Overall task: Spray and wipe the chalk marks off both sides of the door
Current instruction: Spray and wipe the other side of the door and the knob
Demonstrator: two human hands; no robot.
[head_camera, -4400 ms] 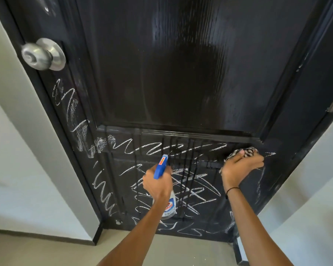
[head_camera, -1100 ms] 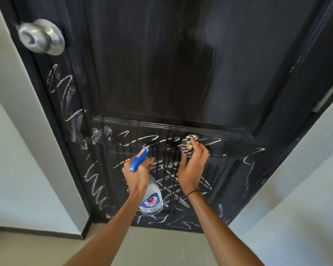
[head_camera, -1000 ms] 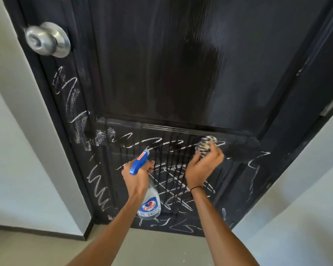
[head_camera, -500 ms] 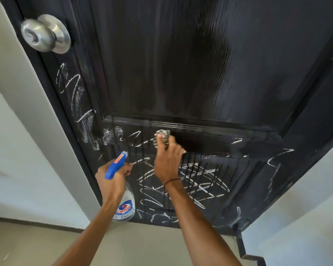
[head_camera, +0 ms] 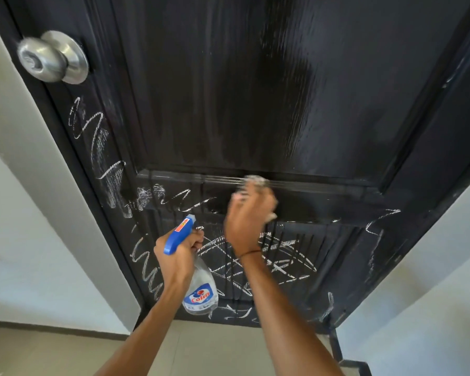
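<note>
One door. One round metal knob. One spray bottle, blue trigger head. One cloth, blurred. Two hands: left hand, right hand. One dark band, right wrist. Chalk scribbles: many, uncountable.

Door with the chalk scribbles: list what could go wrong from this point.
1. Spray runs in dark streaks down the lower panel; drips may reach the floor and smear chalk.
2. The cloth in the right hand covers little, so the scribbles by the door knob may be missed.
3. The spray bottle hangs from the left hand; it could knock the door.
</note>
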